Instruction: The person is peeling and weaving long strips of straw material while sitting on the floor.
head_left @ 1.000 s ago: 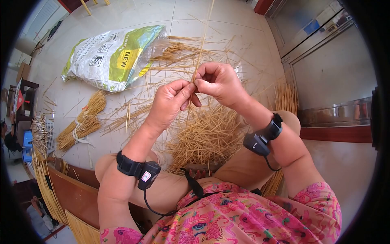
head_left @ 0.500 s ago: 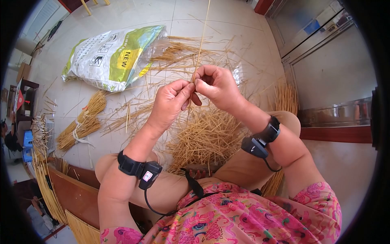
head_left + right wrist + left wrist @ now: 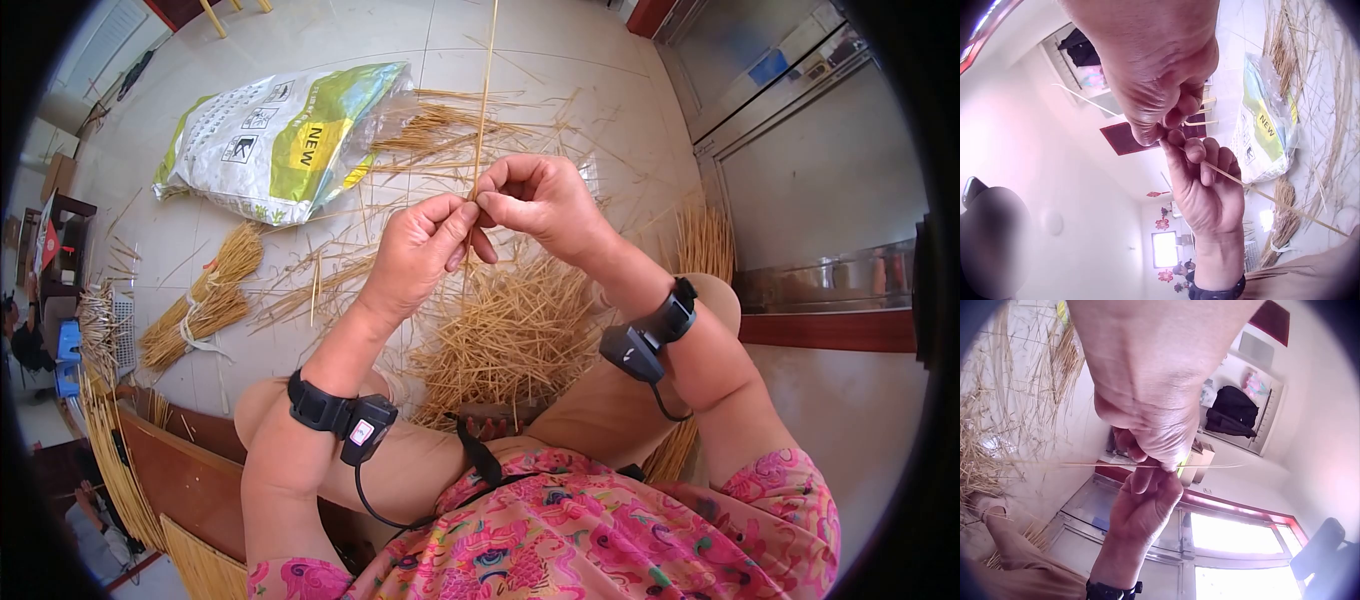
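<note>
Two hands, left [image 3: 418, 250] and right [image 3: 545, 205], meet fingertip to fingertip, pinching the straw [image 3: 485, 100] above one loose pile [image 3: 510, 335]. One bag [image 3: 270, 140] reads "NEW"; two tied bundles [image 3: 205, 295] lie beside it.

Bag [image 3: 270, 145] beyond straw pile [image 3: 505, 335], bundles [image 3: 205, 300] left

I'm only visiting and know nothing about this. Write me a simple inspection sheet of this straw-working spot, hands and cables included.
Surface: pale tiled floor, strewn with loose straw.
Work: thin straw, pinched in both hands.
Clutter: straw pile between the legs; printed bag; tied straw bundles.
Hands: left hand and right hand meet at the fingertips.
Cables: a black one hangs from each wrist camera, left and right.
Surroundings: metal-framed doors on the right.
</note>
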The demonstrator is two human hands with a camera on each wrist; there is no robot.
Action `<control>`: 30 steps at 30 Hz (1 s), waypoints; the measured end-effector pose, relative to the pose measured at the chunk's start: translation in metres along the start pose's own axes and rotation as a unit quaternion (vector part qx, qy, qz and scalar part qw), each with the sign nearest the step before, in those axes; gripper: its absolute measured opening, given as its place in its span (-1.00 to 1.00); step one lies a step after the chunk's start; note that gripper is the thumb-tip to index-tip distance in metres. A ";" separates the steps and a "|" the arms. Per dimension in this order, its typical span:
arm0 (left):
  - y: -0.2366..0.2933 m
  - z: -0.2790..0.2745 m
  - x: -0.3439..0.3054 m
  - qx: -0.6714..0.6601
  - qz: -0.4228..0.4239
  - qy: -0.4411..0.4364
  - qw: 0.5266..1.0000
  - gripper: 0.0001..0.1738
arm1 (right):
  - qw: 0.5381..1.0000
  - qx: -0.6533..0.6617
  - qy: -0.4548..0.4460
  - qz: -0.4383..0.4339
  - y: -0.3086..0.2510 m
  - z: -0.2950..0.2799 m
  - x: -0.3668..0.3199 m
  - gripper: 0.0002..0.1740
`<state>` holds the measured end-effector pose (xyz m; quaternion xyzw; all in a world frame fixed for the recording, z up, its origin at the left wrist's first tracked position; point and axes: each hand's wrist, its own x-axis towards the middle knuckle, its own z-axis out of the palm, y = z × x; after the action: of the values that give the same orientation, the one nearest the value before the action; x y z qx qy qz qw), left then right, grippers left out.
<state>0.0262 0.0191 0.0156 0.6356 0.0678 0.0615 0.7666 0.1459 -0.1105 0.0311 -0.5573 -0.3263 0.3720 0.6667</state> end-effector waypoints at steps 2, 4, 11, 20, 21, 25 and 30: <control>-0.003 -0.001 0.000 0.020 0.003 0.002 1.000 -0.75 | 1.000 -0.023 0.002 -0.008 0.003 -0.001 0.001 -0.91; -0.004 -0.001 0.001 0.025 0.004 0.003 1.000 -0.76 | 0.997 -0.069 0.005 -0.013 0.005 -0.001 0.002 -0.92; -0.005 0.001 0.000 0.022 0.001 -0.003 1.000 -0.75 | 1.000 0.010 -0.016 0.011 0.010 0.003 0.000 -0.94; -0.001 0.000 0.000 -0.007 -0.006 -0.017 1.000 -0.72 | 0.998 0.049 -0.030 0.021 -0.006 0.002 -0.001 -0.93; -0.001 0.000 0.000 -0.005 -0.004 -0.017 1.000 -0.72 | 0.998 0.049 -0.033 0.018 -0.010 0.002 -0.002 -0.93; -0.002 0.000 0.000 0.011 0.001 -0.013 1.000 -0.73 | 0.999 0.036 -0.032 0.014 -0.008 0.002 -0.001 -0.93; -0.003 0.002 0.000 0.028 -0.001 -0.007 1.000 -0.73 | 1.000 -0.001 -0.018 0.009 0.000 0.000 0.001 -0.93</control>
<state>0.0261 0.0165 0.0135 0.6573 0.0649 0.0541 0.7489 0.1463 -0.1097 0.0312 -0.5540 -0.3334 0.3875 0.6571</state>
